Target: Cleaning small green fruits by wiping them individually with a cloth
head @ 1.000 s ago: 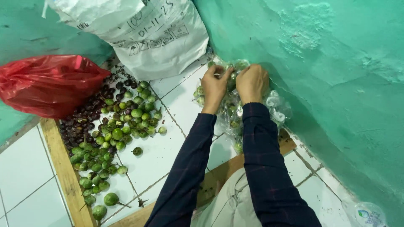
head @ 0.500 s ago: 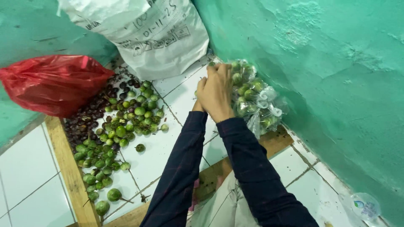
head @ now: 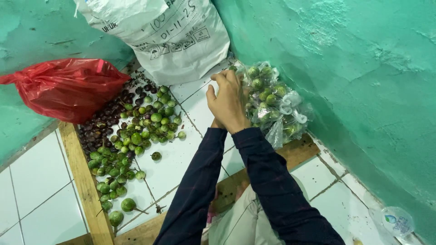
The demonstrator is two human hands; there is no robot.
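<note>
Clear plastic bags [head: 272, 102] filled with small round green fruits lie in a heap against the green wall on the right. My right hand [head: 229, 102] rests at the heap's left edge, back up, its fingers curled over the top of a bag. My left hand [head: 217, 123] is almost entirely hidden beneath the right one; only a sliver shows at the wrist, so its grip cannot be seen. Both arms wear dark long sleeves.
A pile of loose green and dark fruits [head: 131, 131] spreads over the white tiled floor [head: 177, 154]. Behind it sit a knotted red plastic bag [head: 68, 88] and a large white sack [head: 168, 36]. A wooden frame [head: 84, 181] edges the tiles. A small plastic cup [head: 397, 221] lies at the lower right.
My hands, side by side on the bags a second ago, have come together, the right one now over the left. The bag heap shows more fully to their right.
</note>
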